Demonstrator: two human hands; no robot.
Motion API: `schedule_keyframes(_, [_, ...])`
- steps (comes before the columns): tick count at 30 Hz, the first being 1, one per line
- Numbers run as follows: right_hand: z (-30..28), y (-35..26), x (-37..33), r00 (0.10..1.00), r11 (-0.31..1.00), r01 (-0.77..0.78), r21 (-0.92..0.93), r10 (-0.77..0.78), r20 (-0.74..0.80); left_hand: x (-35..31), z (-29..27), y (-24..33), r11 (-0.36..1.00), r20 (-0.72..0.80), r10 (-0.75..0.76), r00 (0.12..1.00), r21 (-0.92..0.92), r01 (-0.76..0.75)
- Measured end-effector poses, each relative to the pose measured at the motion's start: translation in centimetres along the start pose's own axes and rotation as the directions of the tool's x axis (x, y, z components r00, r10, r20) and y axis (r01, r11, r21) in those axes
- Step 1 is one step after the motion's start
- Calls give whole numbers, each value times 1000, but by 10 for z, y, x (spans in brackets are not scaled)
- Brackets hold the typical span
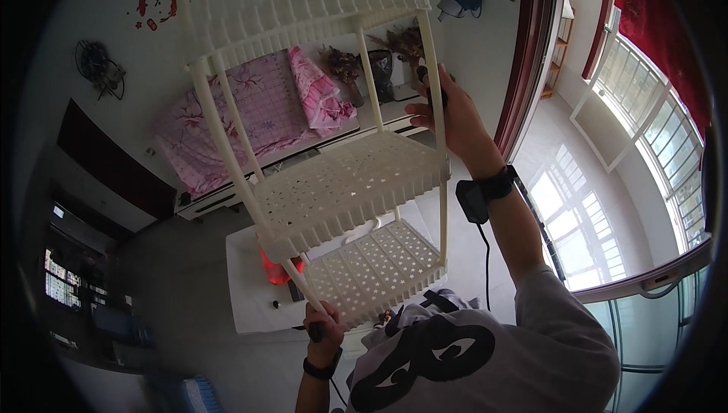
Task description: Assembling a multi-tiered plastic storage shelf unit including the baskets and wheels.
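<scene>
Off-white tiered rack [349, 174] stood between the hands, well apart. Vase [355, 94] behind held dried flowers [341, 66]. Left hand [326, 327] clamped round left post [304, 282]; right hand [460, 121] at right post [430, 50], fingers partly spread, grip unclear.

- Rack [349, 174] was off-white, three tiers visible, joined by slim posts [227, 144] that ran past the top of view
- Lower shelf [375, 269] had star-shaped holes, ribbed rim
- Whole unit leaned left in view, directly before the person
</scene>
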State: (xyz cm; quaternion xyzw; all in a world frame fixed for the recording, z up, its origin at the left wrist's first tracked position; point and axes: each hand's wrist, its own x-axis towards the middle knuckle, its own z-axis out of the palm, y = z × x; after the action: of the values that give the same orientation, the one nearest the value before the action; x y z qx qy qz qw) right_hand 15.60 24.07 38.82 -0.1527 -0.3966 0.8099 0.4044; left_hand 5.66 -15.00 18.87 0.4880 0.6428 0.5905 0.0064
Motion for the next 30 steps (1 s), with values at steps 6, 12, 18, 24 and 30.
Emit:
schedule_keyframes(6, [-13,46,-16,893,934,-351,62,315,322,-49,-2,-74,970,-32,-180,983,160,183])
schedule_keyframes(12, [-7,89,-14,923,935,-353,-35,354,148,-76,27,-114,880,-95,-380,920,268,392])
schedule_keyframes(18, [5,93,-53,926,934,-335,-119,350,139,-55,18,-125,934,-459,-304,835,30,357])
schedule_keyframes(24, [-43,147,-140,959,751,97,-653,106,264,84,-40,-71,824,-445,-500,743,-507,252])
schedule_keyframes(30, [-75,179,-186,954,625,185,-758,72,292,85,-56,-148,44,101,-769,631,-977,209])
